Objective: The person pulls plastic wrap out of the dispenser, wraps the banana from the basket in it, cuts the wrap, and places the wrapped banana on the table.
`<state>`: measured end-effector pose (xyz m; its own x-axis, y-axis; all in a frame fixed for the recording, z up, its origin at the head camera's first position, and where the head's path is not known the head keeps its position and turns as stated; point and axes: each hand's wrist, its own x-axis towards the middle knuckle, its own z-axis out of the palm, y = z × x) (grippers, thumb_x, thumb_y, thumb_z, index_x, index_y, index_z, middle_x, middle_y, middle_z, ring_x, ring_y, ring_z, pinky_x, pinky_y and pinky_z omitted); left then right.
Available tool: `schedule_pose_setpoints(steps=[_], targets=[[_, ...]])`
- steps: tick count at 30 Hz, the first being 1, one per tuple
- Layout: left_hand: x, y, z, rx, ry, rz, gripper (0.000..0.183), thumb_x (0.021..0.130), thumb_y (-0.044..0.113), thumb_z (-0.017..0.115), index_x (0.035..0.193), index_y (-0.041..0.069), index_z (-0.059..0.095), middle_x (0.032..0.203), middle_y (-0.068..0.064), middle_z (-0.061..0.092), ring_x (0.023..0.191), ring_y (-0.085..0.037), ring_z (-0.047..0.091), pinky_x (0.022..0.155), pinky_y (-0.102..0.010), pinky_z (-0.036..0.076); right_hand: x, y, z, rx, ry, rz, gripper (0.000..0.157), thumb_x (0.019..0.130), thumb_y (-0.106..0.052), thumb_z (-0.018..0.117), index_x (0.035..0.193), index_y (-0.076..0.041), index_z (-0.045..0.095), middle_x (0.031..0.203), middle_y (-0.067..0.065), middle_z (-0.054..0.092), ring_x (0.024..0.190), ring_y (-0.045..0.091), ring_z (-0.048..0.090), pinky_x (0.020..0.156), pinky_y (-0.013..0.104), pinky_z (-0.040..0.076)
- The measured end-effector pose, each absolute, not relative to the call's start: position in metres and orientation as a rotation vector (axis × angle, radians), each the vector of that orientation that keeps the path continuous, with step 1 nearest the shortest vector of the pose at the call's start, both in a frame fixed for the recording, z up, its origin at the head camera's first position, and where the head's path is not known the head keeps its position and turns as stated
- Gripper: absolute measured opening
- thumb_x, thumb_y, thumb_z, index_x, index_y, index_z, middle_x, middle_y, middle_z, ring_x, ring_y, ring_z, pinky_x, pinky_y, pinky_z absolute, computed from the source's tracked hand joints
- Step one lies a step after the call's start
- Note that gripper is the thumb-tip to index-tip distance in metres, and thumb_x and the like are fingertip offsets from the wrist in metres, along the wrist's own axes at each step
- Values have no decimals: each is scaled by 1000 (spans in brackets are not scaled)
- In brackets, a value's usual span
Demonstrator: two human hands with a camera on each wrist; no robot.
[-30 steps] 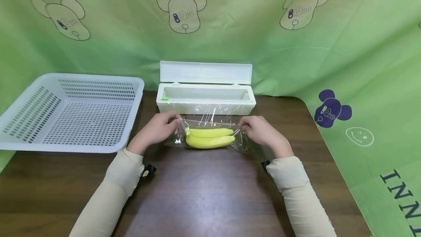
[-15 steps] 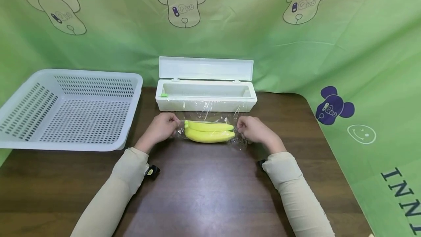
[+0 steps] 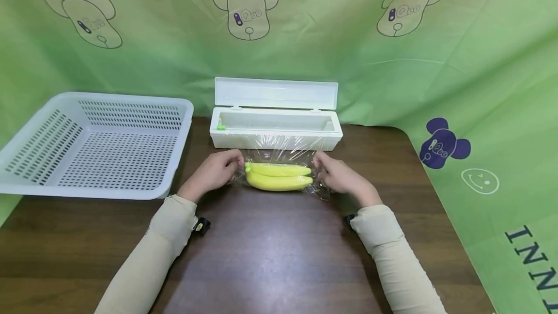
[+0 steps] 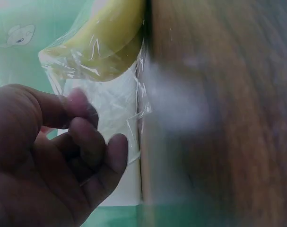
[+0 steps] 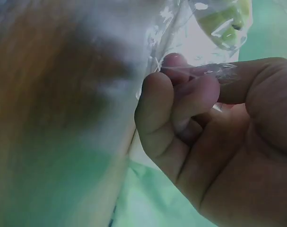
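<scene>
Brown tabletop [image 3: 270, 260], both hands [image 3: 214, 169] [image 3: 342, 176] pinching clear film [image 3: 321, 190], film-covered yellow bananas [image 3: 278, 183] between them

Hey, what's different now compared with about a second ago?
The bananas have shifted slightly toward the white box, and the right hand has edged inward toward them. Nothing was let go: the left hand and right hand keep their grip on the clear film. The box's lid stays raised; the basket stays put.

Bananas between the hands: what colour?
The bananas are bright yellow; the head view shows it best.
</scene>
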<state>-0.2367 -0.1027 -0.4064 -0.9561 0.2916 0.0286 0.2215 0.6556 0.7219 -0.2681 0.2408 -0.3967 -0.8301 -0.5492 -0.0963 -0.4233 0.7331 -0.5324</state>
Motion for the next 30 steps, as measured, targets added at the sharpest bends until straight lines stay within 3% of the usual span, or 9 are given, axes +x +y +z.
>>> schedule_pose_setpoints(steps=[5,18,25,30], targets=[[-236,-106,-406,460,2751,1199,18,104,6,51,105,9,69,70,-1,61,63,-15,57,65,-36,48,-269,240,-398,-862,2717,-773,30,87,16,45,83,-14,52,78,1,56,79,23,56,69,39,46],[-235,-103,-396,502,2659,1133,26,104,2,46,121,-3,65,72,-2,60,68,-16,56,79,-38,47,-268,224,-392,-735,2759,-596,14,94,3,49,94,-4,61,86,6,64,82,25,60,78,44,51],[-235,-102,-395,507,2620,1110,32,102,1,43,125,-4,64,75,0,63,72,-14,58,83,-38,48,-266,222,-391,-728,2748,-595,16,93,1,48,90,-7,61,79,3,59,76,23,56,72,41,48],[-237,-105,-397,533,2555,1096,39,97,6,45,131,-3,62,90,-3,69,85,-18,60,82,-37,48,-263,223,-389,-690,2698,-623,5,87,-7,52,90,-9,55,71,1,47,69,19,49,65,35,40]])
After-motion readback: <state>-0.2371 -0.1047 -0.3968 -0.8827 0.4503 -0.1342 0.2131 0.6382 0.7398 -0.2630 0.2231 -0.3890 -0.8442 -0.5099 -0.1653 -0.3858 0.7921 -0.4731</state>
